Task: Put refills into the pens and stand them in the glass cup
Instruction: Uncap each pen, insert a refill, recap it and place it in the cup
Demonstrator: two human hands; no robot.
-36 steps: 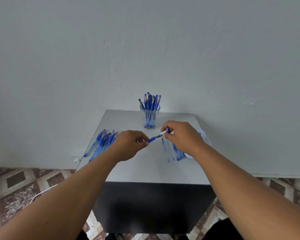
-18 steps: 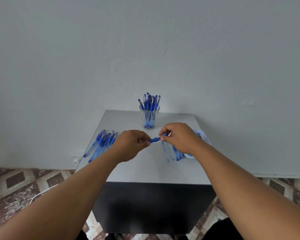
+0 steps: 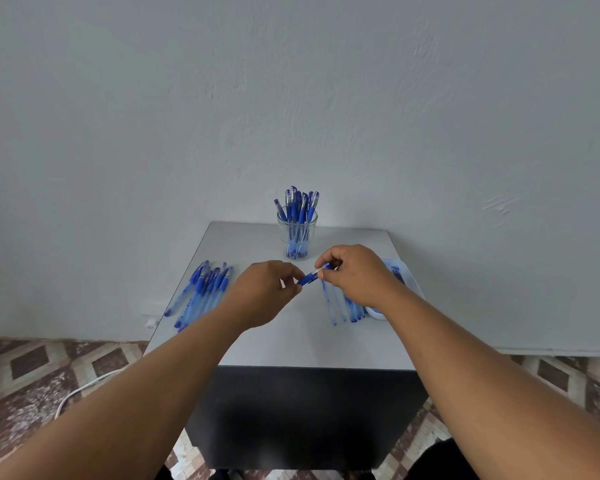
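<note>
From the head camera, both bare forearms reach forward over a small pale grey square table (image 3: 291, 344) with a dark front, set against a plain white wall (image 3: 291, 98).

The left hand (image 3: 262, 292) has its fingers curled, and its fingertips pinch the blue grip end of a blue and clear plastic pen (image 3: 313, 276) held above the middle of the table. The right hand (image 3: 355, 273) pinches the other end of the same pen between thumb and fingers, so the pen spans the short gap between the two hands, tilted up toward the right.

A clear glass cup (image 3: 297, 239) stands upright at the far edge of the table, just beyond the hands, with a bunch of blue capped pens (image 3: 298, 204) standing in it. Any printing on their barrels is too small to read.

On the left part of the table lies a loose row of blue and clear pen bodies (image 3: 203, 294), side by side, near the left forearm. Under and just beside the right hand lie several thin blue ink refills (image 3: 336, 306) flat on the tabletop. At the right edge sits a white shallow tray (image 3: 409, 282), partly hidden by the right wrist; something blue is in it, but what cannot be told.

The floor (image 3: 21, 368) beside the table has brown and cream diamond tiles, and a white cable (image 3: 84, 388) runs across it on the left.
</note>
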